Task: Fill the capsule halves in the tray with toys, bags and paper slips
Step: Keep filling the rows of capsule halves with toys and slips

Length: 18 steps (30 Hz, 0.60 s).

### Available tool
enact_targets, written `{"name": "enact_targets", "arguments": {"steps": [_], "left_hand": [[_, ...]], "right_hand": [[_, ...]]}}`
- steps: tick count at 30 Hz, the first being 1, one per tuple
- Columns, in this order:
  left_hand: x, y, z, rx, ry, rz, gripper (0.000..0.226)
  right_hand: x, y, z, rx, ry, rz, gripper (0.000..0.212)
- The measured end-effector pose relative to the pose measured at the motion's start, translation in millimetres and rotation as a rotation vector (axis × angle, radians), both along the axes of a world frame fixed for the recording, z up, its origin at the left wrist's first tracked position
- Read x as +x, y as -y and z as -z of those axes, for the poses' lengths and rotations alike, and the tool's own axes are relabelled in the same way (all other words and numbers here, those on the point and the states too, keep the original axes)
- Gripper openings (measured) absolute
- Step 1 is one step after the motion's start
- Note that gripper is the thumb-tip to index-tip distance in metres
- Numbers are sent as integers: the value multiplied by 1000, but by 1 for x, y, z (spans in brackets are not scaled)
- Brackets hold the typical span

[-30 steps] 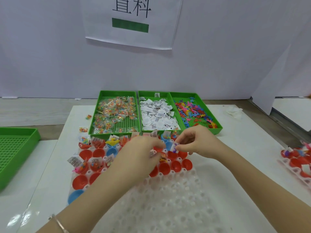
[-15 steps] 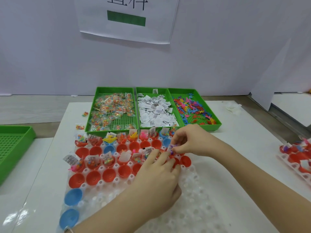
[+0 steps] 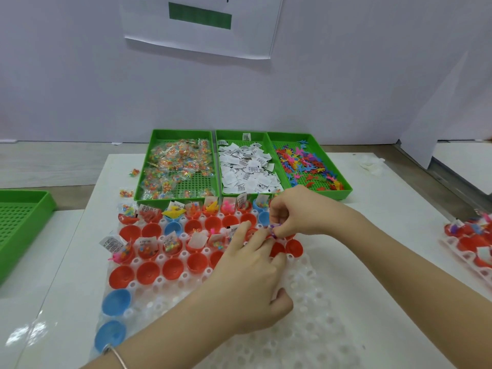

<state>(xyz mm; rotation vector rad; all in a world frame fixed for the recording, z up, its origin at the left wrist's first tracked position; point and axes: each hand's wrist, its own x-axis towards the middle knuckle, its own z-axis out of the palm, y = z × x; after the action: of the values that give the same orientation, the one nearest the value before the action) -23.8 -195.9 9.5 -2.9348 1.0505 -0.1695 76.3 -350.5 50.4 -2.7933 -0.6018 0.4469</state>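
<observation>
Head view: red capsule halves [image 3: 149,271] sit in the clear tray [image 3: 306,328]. The left hand [image 3: 247,278] lies flat-fingered across them, gripping nothing visible. The right hand [image 3: 300,211] pinches a small purple toy [image 3: 272,227] just above a half. It looks light and bendy, best pinched mid-body.

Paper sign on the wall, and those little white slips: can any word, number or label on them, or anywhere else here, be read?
Paper sign: only cut-off bottoms of black strokes above a green bar; unreadable.
White slips in the middle green tray: dark print, too small to read.
Slips standing in the capsule halves: likewise too small.
No other text shows.
</observation>
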Motion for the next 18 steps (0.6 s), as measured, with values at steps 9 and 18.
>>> {"name": "enact_targets", "arguments": {"steps": [9,18], "left_hand": [[0,-1,-1,-28,-28,27,68],[-2,1,-2,-45,-27,23,65]], "right_hand": [[2,1,4,41,0,-64,8],[6,16,5,271,-144,22,26]]}}
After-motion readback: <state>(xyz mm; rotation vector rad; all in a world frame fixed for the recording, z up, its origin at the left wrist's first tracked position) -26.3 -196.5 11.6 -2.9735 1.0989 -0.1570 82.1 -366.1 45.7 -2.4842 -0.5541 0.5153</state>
